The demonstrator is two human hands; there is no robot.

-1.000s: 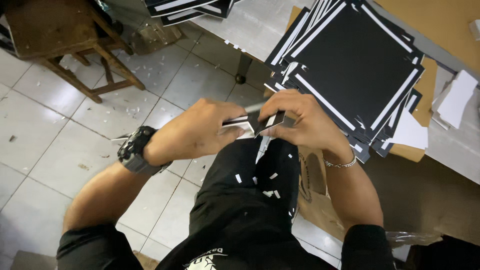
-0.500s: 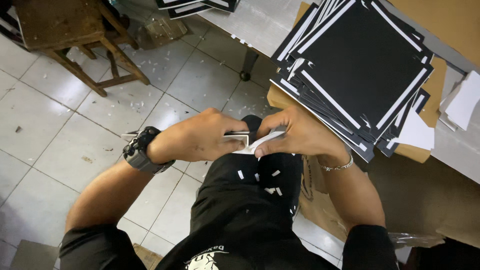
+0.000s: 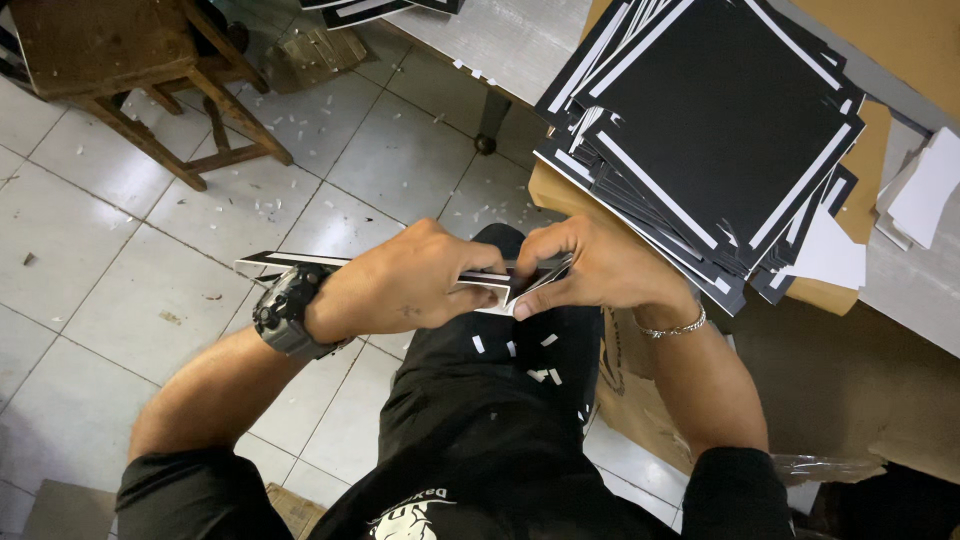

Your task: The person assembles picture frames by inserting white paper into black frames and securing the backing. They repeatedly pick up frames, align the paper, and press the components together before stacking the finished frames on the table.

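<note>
My left hand [image 3: 405, 285] and my right hand [image 3: 600, 270] meet over my lap and together pinch a flat black card sheet with white edges [image 3: 300, 262], held nearly edge-on. The sheet sticks out to the left past my left wrist, which wears a black watch [image 3: 285, 310]. A thin bracelet circles my right wrist. Small white paper strips [image 3: 530, 360] lie on my black trousers just below the hands.
A tall stack of black square cards with white borders [image 3: 720, 120] rests on brown cardboard [image 3: 870, 140] to the right. A wooden stool [image 3: 120, 70] stands at upper left on the tiled floor [image 3: 120, 300], strewn with white scraps. A grey table edge [image 3: 500, 40] runs across the top.
Both hands dropped a little toward my lap and closed in on the card; its left end now shows past my left wrist.
</note>
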